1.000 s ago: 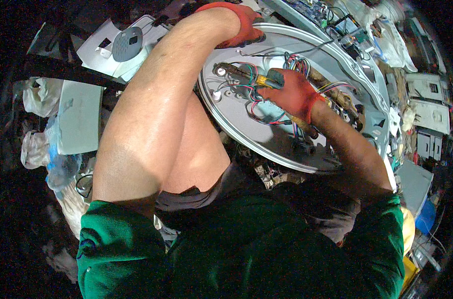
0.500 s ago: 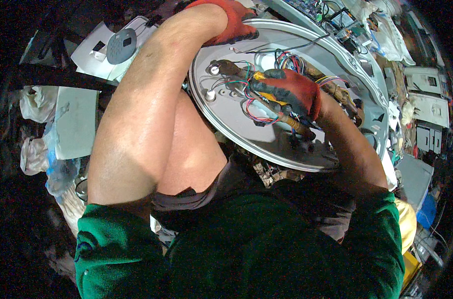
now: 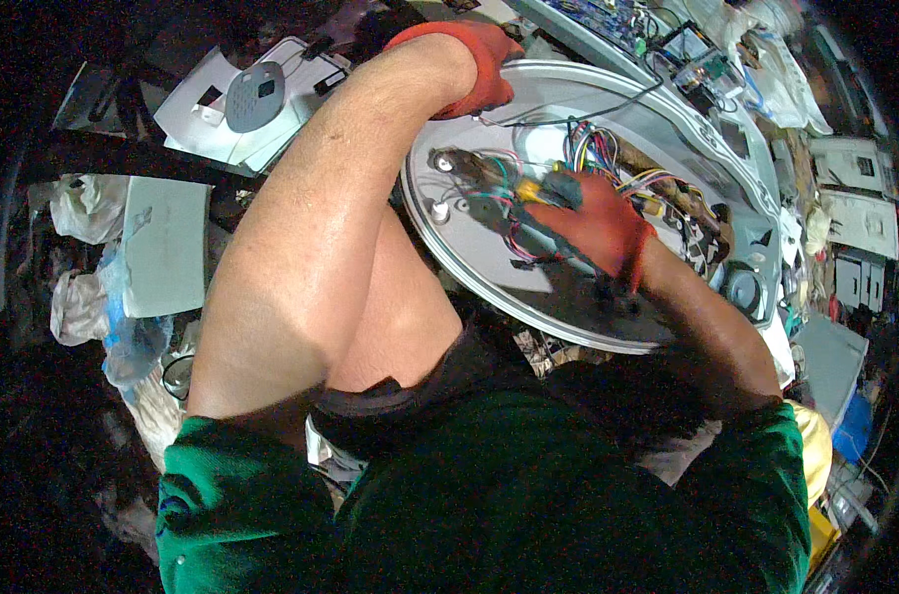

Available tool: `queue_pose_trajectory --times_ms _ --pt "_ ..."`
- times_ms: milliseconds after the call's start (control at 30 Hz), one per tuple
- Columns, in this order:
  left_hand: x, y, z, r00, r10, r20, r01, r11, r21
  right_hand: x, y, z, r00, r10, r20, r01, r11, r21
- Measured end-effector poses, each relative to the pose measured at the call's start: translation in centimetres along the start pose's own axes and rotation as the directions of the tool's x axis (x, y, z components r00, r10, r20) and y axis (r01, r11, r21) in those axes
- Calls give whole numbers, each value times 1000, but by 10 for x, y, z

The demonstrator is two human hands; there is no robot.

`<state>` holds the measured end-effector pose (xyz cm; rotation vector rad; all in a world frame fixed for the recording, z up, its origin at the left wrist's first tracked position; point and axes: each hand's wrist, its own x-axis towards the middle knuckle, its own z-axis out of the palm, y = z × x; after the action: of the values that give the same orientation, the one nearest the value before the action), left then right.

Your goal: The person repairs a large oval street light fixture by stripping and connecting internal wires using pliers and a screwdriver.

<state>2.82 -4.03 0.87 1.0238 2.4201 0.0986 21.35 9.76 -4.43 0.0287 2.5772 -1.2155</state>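
Note:
A large rounded grey housing (image 3: 499, 297) with a ridged rim lies tilted in front of me. Coloured wires (image 3: 593, 147) and brown taped harness pieces (image 3: 657, 173) run across its inside. At its far left rim, my left hand (image 3: 489, 74), in a red glove, is closed on the edge; some fingertips are hidden. Inside the housing, my right hand (image 3: 598, 223), in a red and dark glove, grips a yellow-and-black handled tool (image 3: 530, 190) among the wires. The tool's working end is blurred. Left of it is a brown wrapped part with a round white end (image 3: 444, 163).
Beyond the housing lie circuit boards (image 3: 617, 22) and a clear plastic bag (image 3: 781, 84). A grey oval device (image 3: 255, 97) rests on white panels at the far left. A pale panel (image 3: 167, 247) and crumpled bags stand on the left; white boxes (image 3: 860, 220) are on the right.
The view has shifted, so the housing and both arms sit a little lower and further right. My right hand has turned, and the tool shows less between its fingers.

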Motion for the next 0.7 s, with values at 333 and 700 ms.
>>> queue_pose_trajectory --times_ms 333,700 --pt "21 -18 28 952 167 -257 -150 985 82 -44 -41 -10 996 -19 85 12 996 84" --pt "19 -7 6 968 157 -193 -140 985 99 -34 -11 -22 984 78 -160 -118 957 -264"
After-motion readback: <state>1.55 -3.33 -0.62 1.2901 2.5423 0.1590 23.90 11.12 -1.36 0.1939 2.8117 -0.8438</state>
